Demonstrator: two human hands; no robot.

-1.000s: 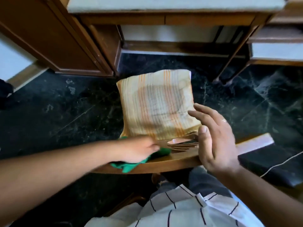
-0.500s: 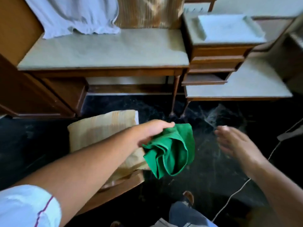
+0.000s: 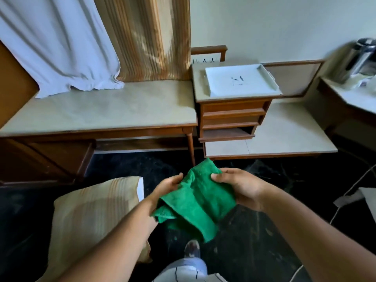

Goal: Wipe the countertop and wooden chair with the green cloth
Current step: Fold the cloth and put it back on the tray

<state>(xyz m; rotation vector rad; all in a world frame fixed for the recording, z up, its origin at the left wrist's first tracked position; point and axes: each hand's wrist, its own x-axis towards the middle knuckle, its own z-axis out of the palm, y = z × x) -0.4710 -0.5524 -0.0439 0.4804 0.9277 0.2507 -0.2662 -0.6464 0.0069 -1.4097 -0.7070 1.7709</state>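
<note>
Holding the green cloth (image 3: 195,202) bunched between them, left hand (image 3: 168,187) and right hand (image 3: 241,187) pinch its sides; the countertop (image 3: 101,110) lies ahead.

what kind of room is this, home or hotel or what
Most likely a hotel or guest room, though a furnished home room is possible. A long built-in countertop runs under drawn curtains, a white tray sits on a small drawer unit, and what looks like a kettle stands at right.
</note>
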